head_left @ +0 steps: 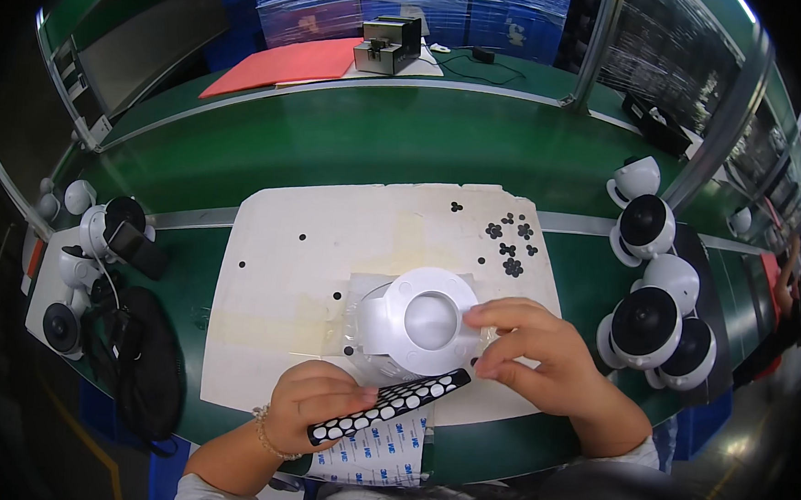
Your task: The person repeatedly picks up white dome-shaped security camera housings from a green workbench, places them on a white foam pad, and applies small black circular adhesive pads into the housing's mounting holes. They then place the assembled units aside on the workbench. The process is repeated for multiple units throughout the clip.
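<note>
My left hand [322, 406] is closed around a black sheet with rows of white round spots [391, 407], held tilted up toward the right. Right of a white plastic ring-shaped base [398, 319], my right hand [536, 357] has its fingers bent and apart, the upper fingertip at the ring's edge. A small black round pad [474, 361] shows right by the lower fingertip; whether the hand touches it I cannot tell. The base lies on clear plastic film on a pale board [268, 320]. A printed backing sheet [374, 455] lies below the black sheet.
Several black round pads [512, 268] lie loose or clustered at the board's upper right. White camera-like units with black faces [645, 327] stand on the right, others [78, 267] on the left near a black bag [151, 354]. A metal box [390, 46] sits on the back shelf.
</note>
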A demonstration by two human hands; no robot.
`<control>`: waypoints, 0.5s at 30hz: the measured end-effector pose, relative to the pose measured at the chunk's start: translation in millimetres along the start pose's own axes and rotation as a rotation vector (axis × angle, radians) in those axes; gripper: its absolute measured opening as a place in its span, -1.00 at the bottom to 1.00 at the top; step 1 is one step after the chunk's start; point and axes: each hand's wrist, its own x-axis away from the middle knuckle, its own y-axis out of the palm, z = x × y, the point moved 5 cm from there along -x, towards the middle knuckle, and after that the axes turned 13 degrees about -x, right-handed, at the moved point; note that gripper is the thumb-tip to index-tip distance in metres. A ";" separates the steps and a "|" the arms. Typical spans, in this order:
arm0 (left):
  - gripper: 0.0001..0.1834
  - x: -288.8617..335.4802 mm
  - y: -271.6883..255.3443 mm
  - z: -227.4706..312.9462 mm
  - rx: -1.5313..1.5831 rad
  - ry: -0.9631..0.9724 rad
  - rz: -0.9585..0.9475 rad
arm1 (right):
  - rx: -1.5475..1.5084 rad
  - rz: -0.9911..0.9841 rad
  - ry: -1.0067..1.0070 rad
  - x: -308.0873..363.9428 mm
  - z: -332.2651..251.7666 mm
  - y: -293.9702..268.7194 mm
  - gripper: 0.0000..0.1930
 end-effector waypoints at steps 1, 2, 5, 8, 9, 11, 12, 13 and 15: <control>-0.71 -0.5 -0.2 -0.1 -0.003 0.003 -0.001 | -0.035 -0.008 0.003 -0.7 -0.2 1.7 -0.73; -0.72 -1.2 -0.3 0.0 -0.005 0.006 -0.002 | -0.070 -0.015 0.006 -1.4 -1.0 3.8 -0.71; -0.71 -2.5 -1.0 2.3 -0.029 0.027 -0.001 | -0.186 -0.071 0.137 -0.2 1.1 12.8 -0.69; -0.69 -3.3 -2.3 4.6 -0.042 0.015 0.000 | -0.143 -0.144 0.174 0.1 1.2 17.1 -0.69; -0.69 -3.8 -2.0 4.5 -0.036 0.013 -0.009 | -0.099 -0.168 0.161 -0.3 0.8 17.8 -0.69; -0.69 -4.5 -1.2 4.0 -0.024 0.007 -0.026 | -0.017 -0.139 0.068 0.1 1.3 20.2 -0.70; -0.69 -4.2 -1.0 1.1 0.006 -0.047 -0.047 | 0.026 -0.123 0.022 1.1 1.3 21.3 -0.71; -0.69 -2.7 -1.1 -2.0 0.035 -0.101 -0.068 | 0.095 -0.121 -0.035 2.6 0.5 21.9 -0.70; -0.70 0.2 -0.2 -6.1 0.090 -0.186 -0.066 | 0.234 -0.117 -0.151 5.8 -0.9 23.4 -0.70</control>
